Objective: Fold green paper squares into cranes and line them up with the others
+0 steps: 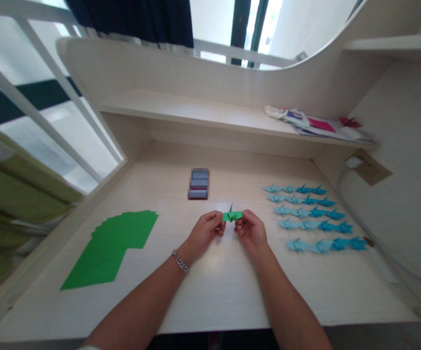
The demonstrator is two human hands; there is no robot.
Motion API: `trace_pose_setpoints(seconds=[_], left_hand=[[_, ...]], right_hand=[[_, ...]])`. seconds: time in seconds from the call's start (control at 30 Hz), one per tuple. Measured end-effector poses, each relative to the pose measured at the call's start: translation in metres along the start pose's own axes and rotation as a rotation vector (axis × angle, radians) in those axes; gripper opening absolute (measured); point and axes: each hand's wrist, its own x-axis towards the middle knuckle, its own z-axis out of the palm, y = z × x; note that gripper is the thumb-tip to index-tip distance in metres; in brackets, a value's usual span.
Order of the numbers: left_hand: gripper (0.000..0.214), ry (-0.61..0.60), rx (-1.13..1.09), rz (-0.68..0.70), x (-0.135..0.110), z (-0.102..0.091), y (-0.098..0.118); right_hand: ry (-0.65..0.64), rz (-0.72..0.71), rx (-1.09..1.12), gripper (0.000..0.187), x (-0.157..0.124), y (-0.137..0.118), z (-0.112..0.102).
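Observation:
A small folded green paper crane is held above the middle of the pale wooden desk. My left hand pinches its left end, and my right hand pinches its right end. Both hands have their fingers curled closed on the paper. A bracelet sits on my left wrist. A fanned stack of green paper sheets lies flat on the desk to the left of my hands.
Several blue paper cranes lie in rows on the right of the desk. A small blurred box stands behind my hands. Papers and a red crane rest on the shelf. A cable runs along the right wall.

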Motion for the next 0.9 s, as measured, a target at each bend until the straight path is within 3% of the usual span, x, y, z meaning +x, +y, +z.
trace_pose_setpoints(seconds=[0.5, 0.67, 0.9], left_hand=[[0.022, 0.018, -0.15, -0.01, -0.0001, -0.0008, 0.0002], [0.024, 0.031, -0.077, 0.024, 0.0003, -0.0021, 0.0032], [0.029, 0.064, 0.187, 0.07, -0.0003, -0.0044, 0.004]], right_hand=[[-0.022, 0.001, -0.004, 0.017, -0.0019, 0.001, 0.0018], [-0.016, -0.025, -0.038, 0.017, -0.0003, -0.0002, -0.0007], [0.003, -0.076, -0.116, 0.014, 0.0027, 0.0016, -0.0055]])
